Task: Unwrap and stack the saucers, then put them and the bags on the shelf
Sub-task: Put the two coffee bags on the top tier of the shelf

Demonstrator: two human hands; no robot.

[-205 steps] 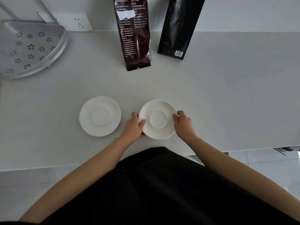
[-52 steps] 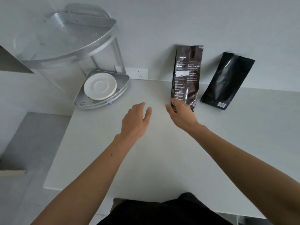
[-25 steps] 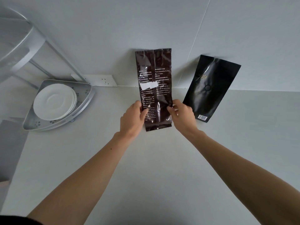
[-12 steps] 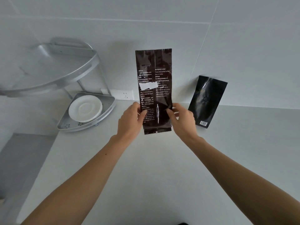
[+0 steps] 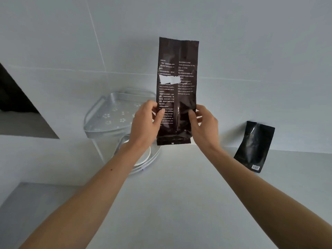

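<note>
the tall brown bag (image 5: 177,97) is up in the air in front of the wall, upright, printed side toward the person. the left hand (image 5: 145,124) pinches its lower left edge and the right hand (image 5: 203,124) its lower right edge, thumbs on the face of the bag, both closed on it. it hangs just to the right of the upper tier (image 5: 115,114) of the metal corner shelf, which shows nothing on it, so i'd judge that tier is where the bag is headed.

below, behind the left wrist, the white saucers (image 5: 145,159) sit on the shelf's lower tier, mostly hidden; they look stacked, though i can't count them. no wrapping shows anywhere, so that part looks done.

further right, well apart, the black bag (image 5: 255,146) leans against the wall on the counter (image 5: 179,203), untouched.

so by my reckoning: saucers shelved, one bag in hand and not yet set down, one bag left to fetch.
</note>
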